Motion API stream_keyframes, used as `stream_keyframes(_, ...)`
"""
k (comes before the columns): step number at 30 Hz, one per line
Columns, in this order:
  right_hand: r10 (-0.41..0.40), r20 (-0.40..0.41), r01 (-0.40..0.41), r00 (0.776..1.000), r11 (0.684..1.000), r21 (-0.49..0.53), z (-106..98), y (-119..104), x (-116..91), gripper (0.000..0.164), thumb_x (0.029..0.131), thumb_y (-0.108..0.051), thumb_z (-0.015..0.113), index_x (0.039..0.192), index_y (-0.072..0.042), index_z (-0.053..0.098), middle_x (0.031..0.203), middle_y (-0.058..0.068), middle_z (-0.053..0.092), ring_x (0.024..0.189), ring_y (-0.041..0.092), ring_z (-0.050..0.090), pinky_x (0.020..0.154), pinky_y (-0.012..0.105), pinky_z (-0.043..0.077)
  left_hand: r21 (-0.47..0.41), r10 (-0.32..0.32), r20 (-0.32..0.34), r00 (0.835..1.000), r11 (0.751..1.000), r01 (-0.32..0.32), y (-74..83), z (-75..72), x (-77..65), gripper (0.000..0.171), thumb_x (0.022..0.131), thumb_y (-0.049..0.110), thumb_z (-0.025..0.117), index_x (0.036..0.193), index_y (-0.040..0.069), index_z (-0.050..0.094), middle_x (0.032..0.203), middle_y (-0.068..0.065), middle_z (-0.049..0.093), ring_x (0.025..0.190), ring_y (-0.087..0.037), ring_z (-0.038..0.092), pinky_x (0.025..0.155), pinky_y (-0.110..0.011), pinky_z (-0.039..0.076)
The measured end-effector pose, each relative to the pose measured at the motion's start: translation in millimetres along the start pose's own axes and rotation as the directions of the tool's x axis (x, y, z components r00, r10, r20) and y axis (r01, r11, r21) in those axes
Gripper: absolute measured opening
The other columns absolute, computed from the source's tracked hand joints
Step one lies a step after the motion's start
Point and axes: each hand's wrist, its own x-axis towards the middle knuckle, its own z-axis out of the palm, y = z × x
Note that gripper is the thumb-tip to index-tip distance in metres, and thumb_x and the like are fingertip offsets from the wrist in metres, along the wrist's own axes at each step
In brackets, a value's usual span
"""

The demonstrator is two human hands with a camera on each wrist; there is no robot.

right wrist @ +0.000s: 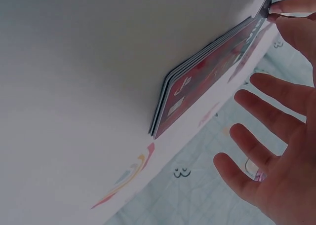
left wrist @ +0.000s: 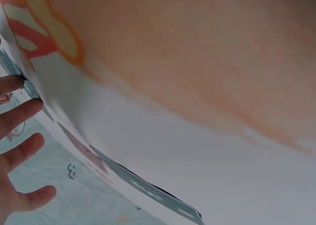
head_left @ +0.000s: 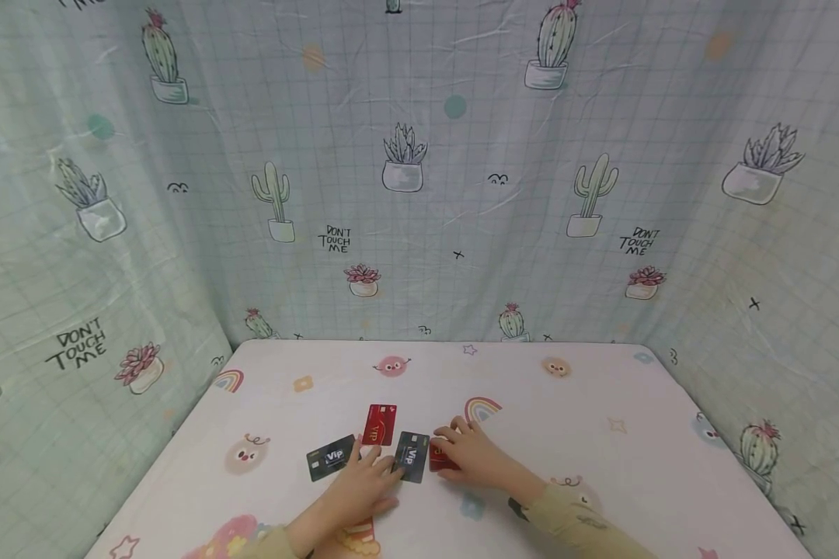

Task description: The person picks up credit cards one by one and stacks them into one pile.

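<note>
My left hand [head_left: 363, 485] reaches across the table with its fingers spread. Two of its fingertips touch a dark VIP card [head_left: 412, 454]. Its outermost finger overlaps the end of another dark VIP card [head_left: 328, 458] in the head view. A red VIP card [head_left: 379, 423] lies just beyond these fingers. My right hand [head_left: 474, 456] is over a red VIP card [right wrist: 197, 82], the top of a small stack in the right wrist view. Several of its fingers show spread apart, off the stack. The hand covers part of this stack in the head view.
The white table [head_left: 566, 419] is printed with faces, stars and rainbows. A cactus-patterned curtain [head_left: 419, 233] stands behind it and at both sides. A small dark object [head_left: 517, 508] shows beside the right sleeve.
</note>
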Motion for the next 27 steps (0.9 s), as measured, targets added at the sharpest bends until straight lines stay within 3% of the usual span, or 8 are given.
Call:
stream_keyframes(9, 0.009, 0.059, -0.007, 0.998, 0.999, -0.039, 2.2, -9.3, 15.7, 0.048, 0.082, -0.048, 0.055, 0.123, -0.022, 0.052, 0.123, -0.004, 0.054, 0.102, 0.015, 0.042, 0.086, 0.036, 0.040, -0.008, -0.014, 0.026, 1.000, 1.000, 0.014, 2.2, -3.5, 0.3, 0.041, 0.084, 0.050, 0.049, 0.114, 0.024, 0.060, 0.111, 0.001, 0.060, 0.112, -0.025, 0.050, 0.096, -0.061, 0.029)
stream_keyframes(16, -0.026, 0.033, 0.030, 0.999, 0.993, -0.114, 3.7, -17.8, 27.9, 0.045, 0.082, -0.046, 0.056, 0.121, -0.023, 0.053, 0.121, -0.006, 0.055, 0.100, 0.014, 0.044, 0.084, 0.034, 0.039, -0.044, -0.044, 0.036, 0.998, 0.998, 0.046, -3.9, -6.9, -4.6, 0.036, 0.083, 0.050, 0.051, 0.100, 0.022, 0.065, 0.104, 0.000, 0.061, 0.106, -0.025, 0.050, 0.091, -0.059, 0.035)
stream_keyframes(27, -0.036, 0.092, 0.045, 0.995, 0.993, -0.106, 6.8, -31.7, 39.0, 0.045, 0.079, -0.045, 0.061, 0.121, -0.030, 0.052, 0.124, -0.012, 0.053, 0.108, 0.012, 0.042, 0.095, 0.040, 0.036, -0.021, -0.049, 0.012, 0.999, 0.999, 0.049, -8.2, -2.2, -6.4, 0.043, 0.077, 0.058, 0.052, 0.097, 0.022, 0.065, 0.104, 0.002, 0.061, 0.107, -0.025, 0.051, 0.092, -0.059, 0.035)
